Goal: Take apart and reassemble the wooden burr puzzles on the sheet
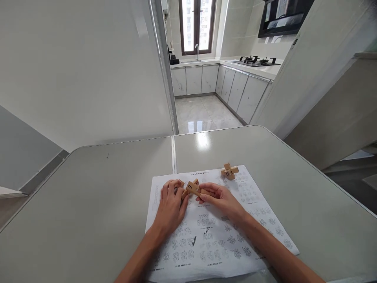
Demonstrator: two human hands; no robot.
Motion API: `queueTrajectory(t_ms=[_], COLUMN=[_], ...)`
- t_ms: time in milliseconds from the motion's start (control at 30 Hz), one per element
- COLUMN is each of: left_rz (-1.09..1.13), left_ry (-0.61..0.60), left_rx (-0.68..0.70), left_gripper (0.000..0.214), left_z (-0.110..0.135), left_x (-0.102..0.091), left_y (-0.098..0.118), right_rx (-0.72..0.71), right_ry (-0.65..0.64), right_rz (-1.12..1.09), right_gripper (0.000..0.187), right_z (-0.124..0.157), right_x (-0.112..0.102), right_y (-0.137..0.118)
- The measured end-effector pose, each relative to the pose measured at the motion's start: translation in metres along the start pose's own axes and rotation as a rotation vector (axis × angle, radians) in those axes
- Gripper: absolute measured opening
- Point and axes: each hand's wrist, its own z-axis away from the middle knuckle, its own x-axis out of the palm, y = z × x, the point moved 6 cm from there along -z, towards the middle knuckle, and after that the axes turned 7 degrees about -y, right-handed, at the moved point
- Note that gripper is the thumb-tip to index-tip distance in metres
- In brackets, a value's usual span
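My left hand [171, 206] curls over several small wooden puzzle pieces at the upper part of a printed sheet [235, 259]. One wooden block [193, 188] with a dark letter mark shows between my two hands. From the other side, my right hand [220, 199] pinches a wooden puzzle piece close to that block; its fingers partly cover it. How the pieces touch or interlock cannot be made out. Beyond my right hand, a cross-shaped wooden puzzle [229, 171] marked with a letter stands near the sheet's top right corner.
Rows of small line drawings fill the sheet, which has a few torn spots. It lies on a pale grey table [88, 204] with a seam [173, 155]. Past the table's far edge is a kitchen with a stove [257, 61], tap [197, 51] and window.
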Motion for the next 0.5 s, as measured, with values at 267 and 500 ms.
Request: queueTrajectory(t_ms=[267,500], left_rz=[0.125,0.153], left_ry=[0.17,0.116], left_rx=[-0.084,-0.031], left_gripper=[0.019,0.024], left_z=[-0.001,-0.001], left_x=[-0.013,-0.007], left_y=[-0.008,-0.003], right_rx=[-0.033,-0.053], right_ry=[0.022,0.063], right_rz=[-0.023,0.004], right_gripper=[0.043,0.043], right_z=[-0.002,-0.001], right_x=[0.002,0.0], right_y=[0.002,-0.002])
